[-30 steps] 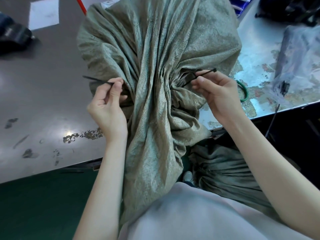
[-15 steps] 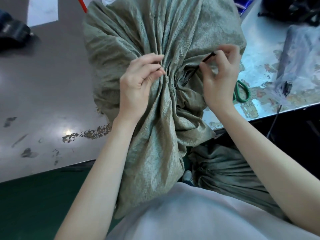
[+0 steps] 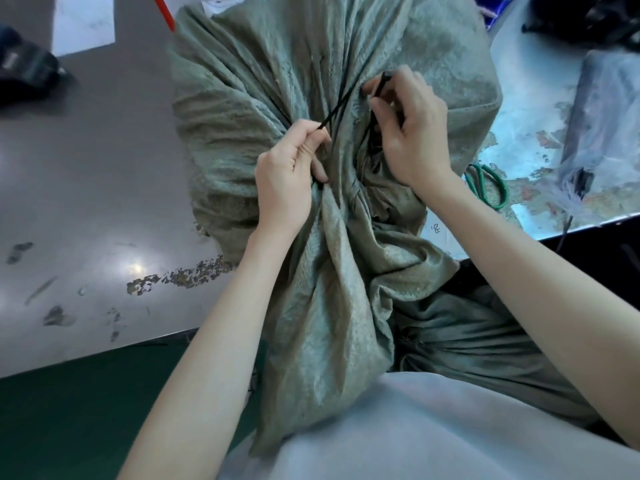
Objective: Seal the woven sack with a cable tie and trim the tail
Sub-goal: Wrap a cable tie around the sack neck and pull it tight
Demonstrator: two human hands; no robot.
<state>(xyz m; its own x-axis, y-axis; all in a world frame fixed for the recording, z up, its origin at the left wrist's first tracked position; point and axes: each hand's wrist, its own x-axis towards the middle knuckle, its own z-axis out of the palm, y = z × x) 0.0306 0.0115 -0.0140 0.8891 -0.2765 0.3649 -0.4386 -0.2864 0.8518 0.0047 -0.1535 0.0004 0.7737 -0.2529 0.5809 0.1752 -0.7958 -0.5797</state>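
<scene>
The left hand (image 3: 289, 171) has its thumb and forefinger curled tight on the thin end of the black cable tie (image 3: 346, 103), knuckles resting against the gathered cloth. From that pinch the strap runs taut, up and to the right, to the right hand (image 3: 414, 133), whose fingertips grip the tie's other end just above the folds. A second black stretch drops from the right hand into the pleats and is lost there, so whether the tail has passed through the head cannot be told. Both hands work at the bunched neck of the grey-green woven sack (image 3: 235, 119), which lies on the table (image 3: 86, 174) with its mouth hanging over the near edge toward the person's pale top (image 3: 398, 427). Just right of the right wrist, green-handled scissors (image 3: 486, 181) lie on the worn, patchy part of the table, apart from the sack. A second sack (image 3: 467, 341) sits below the table edge. Farther off are a clear plastic bag (image 3: 602, 109), a white sheet (image 3: 83, 24) and a red rod (image 3: 162, 10).
</scene>
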